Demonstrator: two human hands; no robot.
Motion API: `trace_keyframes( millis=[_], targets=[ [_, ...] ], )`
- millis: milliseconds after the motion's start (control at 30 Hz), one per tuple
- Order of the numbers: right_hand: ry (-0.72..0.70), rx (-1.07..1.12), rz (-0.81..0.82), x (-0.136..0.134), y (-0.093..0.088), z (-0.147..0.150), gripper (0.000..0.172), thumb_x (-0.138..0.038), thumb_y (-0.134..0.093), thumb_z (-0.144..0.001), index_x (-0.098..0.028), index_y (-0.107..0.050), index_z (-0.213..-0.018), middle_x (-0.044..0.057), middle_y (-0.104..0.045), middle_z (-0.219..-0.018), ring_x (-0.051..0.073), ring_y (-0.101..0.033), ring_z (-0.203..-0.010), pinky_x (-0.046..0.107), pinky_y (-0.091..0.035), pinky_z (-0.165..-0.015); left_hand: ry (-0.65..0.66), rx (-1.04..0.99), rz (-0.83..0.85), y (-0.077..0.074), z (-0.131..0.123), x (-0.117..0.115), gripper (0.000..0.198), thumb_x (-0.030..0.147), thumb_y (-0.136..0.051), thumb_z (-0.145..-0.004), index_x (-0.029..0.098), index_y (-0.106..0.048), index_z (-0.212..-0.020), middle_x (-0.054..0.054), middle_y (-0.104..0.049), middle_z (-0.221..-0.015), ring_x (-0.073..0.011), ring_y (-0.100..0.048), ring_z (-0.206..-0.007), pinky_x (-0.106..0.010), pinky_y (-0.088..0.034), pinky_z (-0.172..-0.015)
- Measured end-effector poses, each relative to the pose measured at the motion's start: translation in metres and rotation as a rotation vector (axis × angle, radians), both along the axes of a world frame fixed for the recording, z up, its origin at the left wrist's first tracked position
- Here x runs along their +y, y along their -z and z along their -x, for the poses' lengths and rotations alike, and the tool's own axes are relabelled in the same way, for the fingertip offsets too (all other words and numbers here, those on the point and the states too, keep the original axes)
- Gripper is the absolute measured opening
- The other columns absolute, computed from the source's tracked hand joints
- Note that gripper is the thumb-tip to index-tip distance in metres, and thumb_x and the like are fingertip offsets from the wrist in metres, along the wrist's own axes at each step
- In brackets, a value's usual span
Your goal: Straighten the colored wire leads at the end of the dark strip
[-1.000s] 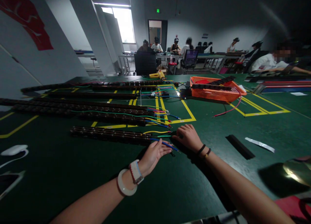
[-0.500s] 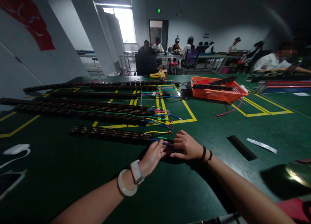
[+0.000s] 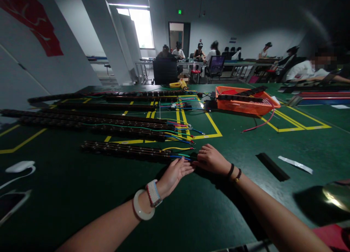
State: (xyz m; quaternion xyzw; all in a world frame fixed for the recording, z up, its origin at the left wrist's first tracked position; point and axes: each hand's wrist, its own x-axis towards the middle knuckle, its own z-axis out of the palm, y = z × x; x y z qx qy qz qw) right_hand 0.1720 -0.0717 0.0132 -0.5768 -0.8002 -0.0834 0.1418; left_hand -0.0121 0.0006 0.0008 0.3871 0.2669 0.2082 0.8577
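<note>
My left hand (image 3: 175, 175) is at the end of a dark strip bundle (image 3: 125, 150), palm turned up. Its thumb is against the blue wire (image 3: 176, 157), which runs over its outstretched fingers. My right hand (image 3: 212, 159) is curled, its thumb and fingers together at the wire's tip. Something dark shows at its fingertips, but what they grip is hidden. A yellow wire (image 3: 177, 148) with a red-sleeved terminal and a short green wire (image 3: 184, 155) come out of the same bundle, just beyond my hands.
More dark bundles (image 3: 95, 122) with coloured wires lie behind. An orange basket (image 3: 246, 108) stands at the back, near a yellow heat gun (image 3: 179, 85). On the right are a black strip (image 3: 272, 167) and a white strip (image 3: 295, 164). Several people sit at far tables.
My right hand has shifted slightly and its fingers have curled in more at the wire's tip. My left hand's fingers look straighter; it stays by the blue wire.
</note>
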Motion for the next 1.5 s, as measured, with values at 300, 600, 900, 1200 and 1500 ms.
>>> trace_keyframes(
  millis=[300,600,900,1200,1500],
  targets=[
    [0.031,0.033,0.028,0.003,0.009,-0.004,0.033,-0.041,-0.055,-0.089,-0.018,-0.054,-0.066,0.001,-0.056,-0.066,0.015,-0.046,-0.067,0.029,-0.029,-0.069,0.185,0.122,-0.194,-0.009,0.004,-0.005,0.023,0.029,-0.039,-0.091,0.012,-0.05,-0.082,-0.017,-0.069,-0.084,-0.0223,-0.068,-0.075,-0.037,-0.051,-0.075],
    [0.193,0.302,-0.013,0.006,0.011,-0.001,0.032,-0.051,-0.054,-0.085,-0.02,-0.06,-0.081,0.005,-0.057,-0.079,0.019,-0.048,-0.076,0.032,-0.036,-0.072,0.198,0.11,-0.203,-0.008,0.004,-0.005,0.022,0.029,-0.038,-0.091,0.013,-0.049,-0.082,-0.016,-0.069,-0.084,-0.0214,-0.068,-0.076,-0.036,-0.05,-0.076],
    [0.216,0.309,0.027,0.018,0.025,0.008,0.056,-0.05,-0.064,-0.078,-0.027,-0.051,-0.126,0.01,-0.049,-0.116,0.028,-0.042,-0.107,0.043,-0.035,-0.091,0.221,0.086,-0.223,-0.005,0.004,-0.005,0.023,0.035,-0.045,-0.089,0.014,-0.048,-0.082,-0.015,-0.069,-0.086,-0.0222,-0.067,-0.079,-0.036,-0.049,-0.076],
    [0.25,0.332,0.105,0.02,0.021,0.012,0.021,-0.04,-0.062,-0.082,-0.019,-0.061,-0.078,0.003,-0.057,-0.085,0.02,-0.046,-0.085,0.035,-0.033,-0.079,0.218,0.09,-0.216,-0.008,0.005,-0.006,0.024,0.038,-0.05,-0.086,0.014,-0.049,-0.081,-0.014,-0.068,-0.085,-0.022,-0.067,-0.078,-0.036,-0.049,-0.076],
    [0.201,0.226,-0.002,0.017,0.016,0.017,0.02,-0.035,-0.061,-0.085,-0.019,-0.061,-0.073,0.001,-0.058,-0.075,0.017,-0.046,-0.078,0.034,-0.027,-0.079,0.065,-0.017,-0.003,-0.002,0.003,-0.002,0.01,0.021,-0.046,-0.089,0.013,-0.052,-0.092,-0.012,-0.066,-0.088,-0.0218,-0.066,-0.088,-0.043,-0.045,-0.092]
  ],
)
